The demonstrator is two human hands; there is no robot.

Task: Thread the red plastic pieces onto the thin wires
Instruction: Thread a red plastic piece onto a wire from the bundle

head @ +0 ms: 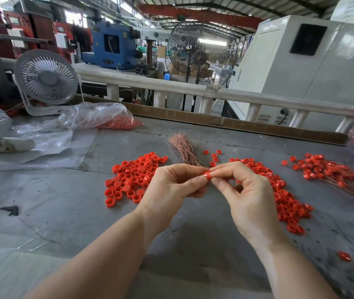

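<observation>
Fingers (201, 180) of both hands pinch one red piece (207, 175); three heaps.

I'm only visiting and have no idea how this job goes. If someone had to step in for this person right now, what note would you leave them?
Left hand and right hand: both pinch one red piece between the fingertips, above the table.
Wire bundle: lies just behind the hands; whether a wire is already in the held piece cannot be told.
Left pile of red pieces: loose, looks unthreaded.
Right pile: more loose pieces.
Far-right heap: pieces with thin wires on them, apparently finished.
Bag of red pieces: back left, more stock.
Left to do: finish this piece, then carry on through the loose piles.
</observation>
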